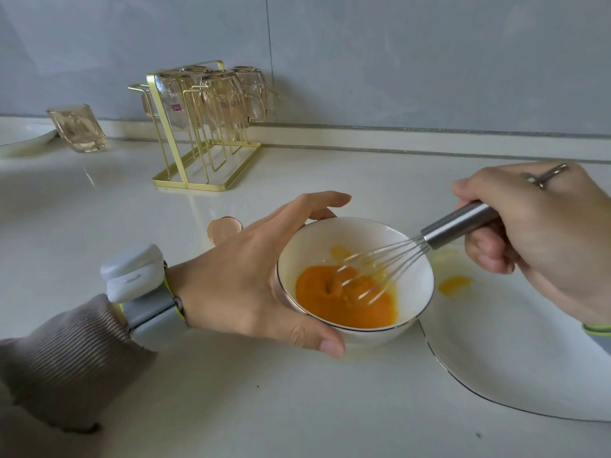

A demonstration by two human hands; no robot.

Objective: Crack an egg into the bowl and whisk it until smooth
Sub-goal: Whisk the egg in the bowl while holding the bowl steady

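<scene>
Far off to the left of the left hand (244,279), at the back of the pale glossy counter (264,408), a tinted glass (77,128) stands beside the edge of a white dish (23,137). Behind that hand, nearer the grey tiled wall (396,61), a gold wire rack (198,173) holds several glasses (215,97) upside down. Just behind the knuckles lies an empty eggshell (224,228). The wrist carries a grey strapped device (135,276) above a ribbed sleeve (66,358).

The left hand is spread wide around the left side of the white bowl (330,239), fingers curving behind the rim and thumb pressed against the near wall, holding it on the counter. Inside the bowl sits orange egg (344,302), pooled toward the near side, with paler streaks higher up the wall.

Between the two hands, the whisk (463,223) slants down from the right, its wires blurred and dipped in the egg. The right hand (545,239) is wrapped round the steel handle; a metal loop shows above its back. Under and in front of this hand lies a large white plate (512,358) with a dark rim, touching the bowl, and a yellow smear (454,284) lies on it close beside the bowl.
</scene>
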